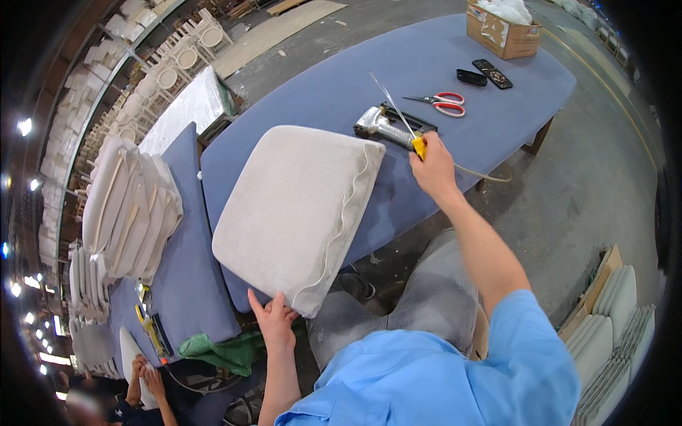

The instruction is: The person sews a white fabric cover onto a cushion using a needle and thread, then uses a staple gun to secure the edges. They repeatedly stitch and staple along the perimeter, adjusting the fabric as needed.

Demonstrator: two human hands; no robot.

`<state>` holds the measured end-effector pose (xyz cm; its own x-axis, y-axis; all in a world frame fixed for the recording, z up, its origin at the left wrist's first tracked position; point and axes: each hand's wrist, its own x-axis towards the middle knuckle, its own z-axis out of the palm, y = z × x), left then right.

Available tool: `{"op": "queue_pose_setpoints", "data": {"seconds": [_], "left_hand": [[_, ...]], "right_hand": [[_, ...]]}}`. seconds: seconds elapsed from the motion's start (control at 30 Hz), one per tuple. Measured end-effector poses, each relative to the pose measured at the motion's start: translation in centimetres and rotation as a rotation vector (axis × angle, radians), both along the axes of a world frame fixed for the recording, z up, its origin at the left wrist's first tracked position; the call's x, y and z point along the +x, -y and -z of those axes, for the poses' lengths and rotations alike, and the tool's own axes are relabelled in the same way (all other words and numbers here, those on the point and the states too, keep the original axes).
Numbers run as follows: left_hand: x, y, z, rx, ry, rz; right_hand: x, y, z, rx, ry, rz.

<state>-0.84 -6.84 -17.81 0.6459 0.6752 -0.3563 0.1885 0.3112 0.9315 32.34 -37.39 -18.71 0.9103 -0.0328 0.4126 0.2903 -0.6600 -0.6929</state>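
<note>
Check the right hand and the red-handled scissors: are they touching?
Apart. The head view shows a strip of blue tabletop between the red-handled scissors and the right hand, which grips the yellow-handled tool.

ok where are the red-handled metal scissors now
In the head view, the red-handled metal scissors lie right of centre on the blue table, between the silver staple gun and the small black case.

You can read no words, numbers or signs here: beyond the fingers of your right hand, ahead and to the right, the cardboard box carries printing too small to make out, and on the phone, nearer those same fingers, nothing is legible either.
</note>
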Motion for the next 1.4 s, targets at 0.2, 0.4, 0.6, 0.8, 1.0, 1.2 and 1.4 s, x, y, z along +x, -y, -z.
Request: {"op": "queue_pose_setpoints", "data": {"seconds": [0.2,0.4,0.6,0.8,1.0,1.2,1.4], "left_hand": [[-1.5,-1.0,0.9,-0.121,-0.043,0.021],[0.9,2.4,-1.0,-0.059,0.110,0.022],[5.7,5.1,-0.4,-0.142,0.169,0.032],[8.6,4.0,-0.7,-0.091,0.010,0.014],[5.2,-0.3,-2.0,0.440,-0.332,0.272],[7.4,3.4,-3.7,1.225,-0.175,0.548],[9.8,2.7,-2.3,1.371,-0.168,0.718]], "right_hand": [[6.0,-1.4,-3.2,-0.483,-0.234,-0.113],[8.5,-3.9,-0.8,-0.618,-0.142,-0.172],[13.1,-1.0,-2.2,-0.492,-0.100,-0.058],[4.7,0.1,-3.5,0.011,-0.124,-0.232],[-9.7,8.0,-1.6,0.476,-0.575,-0.435],[-18.8,11.7,-0.8,0.156,-0.643,-0.594],[-21.6,11.3,-0.5,0.053,-0.650,-0.685]]}}
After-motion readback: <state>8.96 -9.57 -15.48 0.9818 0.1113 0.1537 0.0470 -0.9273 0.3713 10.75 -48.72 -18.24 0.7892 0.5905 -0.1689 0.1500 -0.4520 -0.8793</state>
